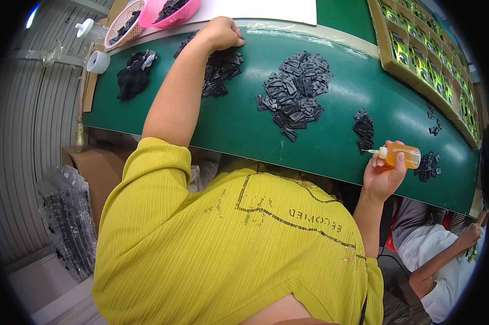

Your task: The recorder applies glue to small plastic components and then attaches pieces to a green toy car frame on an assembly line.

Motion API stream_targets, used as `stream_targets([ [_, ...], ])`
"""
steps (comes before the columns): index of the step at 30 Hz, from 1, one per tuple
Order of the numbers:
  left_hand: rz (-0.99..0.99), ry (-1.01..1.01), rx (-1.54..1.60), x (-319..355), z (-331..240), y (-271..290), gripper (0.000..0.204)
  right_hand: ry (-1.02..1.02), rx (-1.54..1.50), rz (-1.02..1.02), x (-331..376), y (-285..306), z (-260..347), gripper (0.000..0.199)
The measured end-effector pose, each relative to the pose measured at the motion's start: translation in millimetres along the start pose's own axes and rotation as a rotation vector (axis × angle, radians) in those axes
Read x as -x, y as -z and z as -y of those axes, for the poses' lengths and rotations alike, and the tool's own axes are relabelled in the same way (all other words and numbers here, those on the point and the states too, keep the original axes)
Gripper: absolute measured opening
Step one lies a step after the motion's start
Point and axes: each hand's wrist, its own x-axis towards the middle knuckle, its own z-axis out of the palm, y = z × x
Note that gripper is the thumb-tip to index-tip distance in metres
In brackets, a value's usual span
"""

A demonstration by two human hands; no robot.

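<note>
The green work table (331, 141) is being used as the working surface, and it is being covered in places by loose black plastic parts. The biggest heap, the central pile (296, 95), is lying well apart from both hands. A smaller far pile (220, 67) is being pressed on by the left hand (221, 33), which is stretched out to the table's far edge; its fingers are curled down onto the parts, and whether any one piece is actually being pinched cannot be told.

The small orange bottle (399, 155) is being held near the table's near edge by the right hand (384, 176), with the fingers closed round its body and the thumb laid along its side. Its long axis is being kept almost level, and its white nozzle (375, 152) is being pointed toward the person's left, at the short stack of parts (363, 130) just beside it.

Judged from this, liquid could be squeezed or dripped out unintentionally, because the bottle is being gripped on its soft wall while tipped sideways. The nearby stack could also be knocked by the nozzle.
</note>
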Motion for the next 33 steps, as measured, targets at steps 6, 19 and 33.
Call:
stream_targets([
  [6, -0.083, 0.019, 0.317, 2, 9, 2, 0.019, -0.005, -0.013, -0.005, 0, 3, 3, 0.029],
  [19, -0.114, -0.249, 0.911, 105, -88, -20, 0.016, -0.05, -0.103, -0.053, 2, 1, 0, 0.024],
  [33, 0.763, -0.033, 1.054, 147, -160, -117, 0.024, 0.124, 0.128, 0.072, 6, -7, -4, 0.022],
])
